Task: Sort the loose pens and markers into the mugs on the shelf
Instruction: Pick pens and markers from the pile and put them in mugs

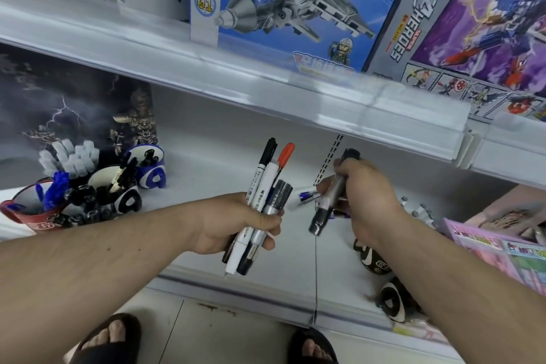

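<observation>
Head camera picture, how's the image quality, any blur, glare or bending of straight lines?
Head view: wide-angle distortion bows the upper shelf edge; motion blur smears that edge and the black marker in the right hand; the marker bundle in the left hand is sharper; lighting is even and cool, with soft glare on the shelf's plastic strip; the mugs at left look slightly soft.

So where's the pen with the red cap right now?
In the head view the red-capped pen sits near the middle, sticking up from the bundle of pens gripped in the left hand, beside a black-capped marker.
</observation>
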`<state>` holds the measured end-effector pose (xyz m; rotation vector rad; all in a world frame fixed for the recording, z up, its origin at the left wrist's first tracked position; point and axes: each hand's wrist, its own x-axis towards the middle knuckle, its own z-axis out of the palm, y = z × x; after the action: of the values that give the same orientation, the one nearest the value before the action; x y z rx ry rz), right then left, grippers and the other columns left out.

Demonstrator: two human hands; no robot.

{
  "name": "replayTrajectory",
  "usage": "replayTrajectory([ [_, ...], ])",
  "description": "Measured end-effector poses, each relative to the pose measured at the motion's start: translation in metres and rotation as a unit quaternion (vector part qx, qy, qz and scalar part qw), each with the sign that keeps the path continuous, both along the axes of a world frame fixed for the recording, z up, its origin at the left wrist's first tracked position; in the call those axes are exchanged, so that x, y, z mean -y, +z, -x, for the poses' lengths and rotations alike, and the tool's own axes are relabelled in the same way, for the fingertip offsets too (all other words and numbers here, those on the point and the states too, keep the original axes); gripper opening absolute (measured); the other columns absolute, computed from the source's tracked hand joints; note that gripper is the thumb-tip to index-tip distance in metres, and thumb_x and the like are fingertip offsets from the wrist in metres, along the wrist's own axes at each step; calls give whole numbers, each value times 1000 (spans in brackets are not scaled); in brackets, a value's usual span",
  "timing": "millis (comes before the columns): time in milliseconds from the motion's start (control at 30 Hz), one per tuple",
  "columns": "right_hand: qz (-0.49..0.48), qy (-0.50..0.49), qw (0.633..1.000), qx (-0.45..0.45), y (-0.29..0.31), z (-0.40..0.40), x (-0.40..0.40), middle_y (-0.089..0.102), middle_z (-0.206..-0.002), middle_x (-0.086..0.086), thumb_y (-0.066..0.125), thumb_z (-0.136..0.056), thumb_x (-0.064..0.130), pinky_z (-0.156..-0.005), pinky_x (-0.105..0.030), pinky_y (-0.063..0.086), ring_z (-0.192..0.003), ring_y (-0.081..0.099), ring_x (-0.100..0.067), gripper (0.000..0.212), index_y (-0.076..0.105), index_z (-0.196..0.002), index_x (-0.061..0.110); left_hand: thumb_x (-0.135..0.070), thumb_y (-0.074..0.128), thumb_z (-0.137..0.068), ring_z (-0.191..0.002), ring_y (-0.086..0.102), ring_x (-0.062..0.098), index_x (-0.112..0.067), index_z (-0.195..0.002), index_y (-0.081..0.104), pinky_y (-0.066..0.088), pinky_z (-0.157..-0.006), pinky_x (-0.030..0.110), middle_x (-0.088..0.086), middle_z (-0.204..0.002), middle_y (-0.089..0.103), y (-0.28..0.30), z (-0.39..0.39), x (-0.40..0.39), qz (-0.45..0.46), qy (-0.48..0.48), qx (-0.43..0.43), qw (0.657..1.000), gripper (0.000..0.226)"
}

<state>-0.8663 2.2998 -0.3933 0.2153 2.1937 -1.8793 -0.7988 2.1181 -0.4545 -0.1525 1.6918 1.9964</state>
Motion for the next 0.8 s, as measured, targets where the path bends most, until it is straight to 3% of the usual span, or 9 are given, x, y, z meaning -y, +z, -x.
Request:
replayTrajectory([
  [133,48,63,996,42,-2,-10,1,50,-69,-9,46,-88,3,-48,-28,37,-46,45,-20,10,55,-89,8,-24,78,-75,-70,67,16,-16,-98,61,47,-71,32,-1,-76,68,6,2,-11,-59,32,11,998,30],
  [167,50,85,994,41,-2,-14,3,49,-70,-7,52,-91,10,-46,-27,35,-45,44,-18,4,55,-90,9,-25,73,-73,-70,67,16,-17,-97,61,48,-70,32,-1,-75,68,7,2,-15,-68,34,11,997,28],
  [267,-11,171,985,5,-8,-22,9,58,-73,-7,67,-90,39,-45,-28,37,-53,47,-19,32,61,-100,9,-25,66,-73,-69,65,15,-14,-90,65,52,-72,34,0,-76,66,12,0,-24,-82,28,8,996,20],
  [367,-34,169,985,-20,-15,-27,13,65,-69,-6,75,-87,28,-44,-27,38,-53,49,-21,24,62,-96,10,-31,65,-75,-72,64,15,-12,-89,65,52,-78,37,0,-78,65,13,-4,-26,-66,12,2,998,24],
  [467,-18,123,992,-2,-19,-27,17,64,-72,-11,70,-89,16,-43,-27,37,-49,46,-19,14,64,-95,5,-36,65,-76,-77,68,17,-13,-95,65,54,-77,37,1,-84,67,10,-7,-22,-48,30,10,998,29],
  [600,13,62,998,31,-24,-26,30,57,-67,-10,60,-94,14,-48,-30,39,-49,45,-17,10,57,-87,6,-21,59,-95,-83,70,21,-13,-104,67,56,-71,33,3,-94,71,9,-13,-6,-42,45,23,998,14],
  [800,84,3,989,119,-37,-25,51,71,-77,-9,57,-99,30,-73,-35,47,-68,55,-20,21,59,-90,10,-14,60,-96,-80,71,18,-17,-94,60,53,-67,29,0,-89,74,2,-26,22,1,68,46,997,3],
])
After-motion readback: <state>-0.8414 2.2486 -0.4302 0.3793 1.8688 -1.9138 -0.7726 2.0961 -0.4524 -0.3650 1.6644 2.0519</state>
